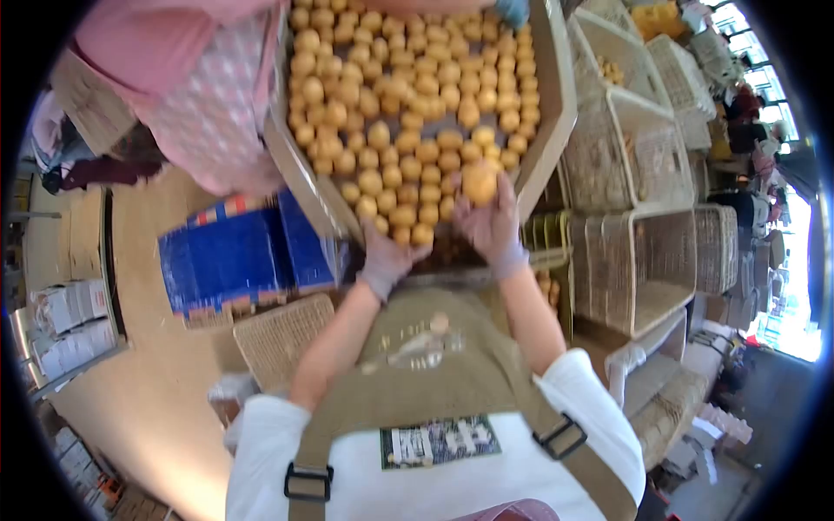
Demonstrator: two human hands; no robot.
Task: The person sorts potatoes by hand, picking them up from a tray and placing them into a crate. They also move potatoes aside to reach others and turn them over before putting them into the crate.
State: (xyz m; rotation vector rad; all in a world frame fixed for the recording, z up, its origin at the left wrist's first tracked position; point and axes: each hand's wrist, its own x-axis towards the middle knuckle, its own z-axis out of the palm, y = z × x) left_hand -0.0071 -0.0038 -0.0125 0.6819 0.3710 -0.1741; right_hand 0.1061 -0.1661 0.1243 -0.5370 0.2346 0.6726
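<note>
Many round yellow-orange fruits point(404, 174) fill a sorting tray with tall slanted sides point(549, 113) in front of me. My right hand point(493, 224), in a thin pale glove, is closed on one larger fruit point(480, 182) and lifts it over the tray's near right part. At the near left corner lies my left hand point(388, 258), gloved the same way. Its thumb and fingers are apart beside the nearest fruits point(421, 234), with nothing held.
A person in pink checked clothing point(217, 104) stands at the tray's left; a blue-gloved hand point(512, 10) shows at its far end. Stacked plastic crates point(638, 269) line the right. A blue bin point(228, 260) and a woven crate point(282, 334) stand at the left.
</note>
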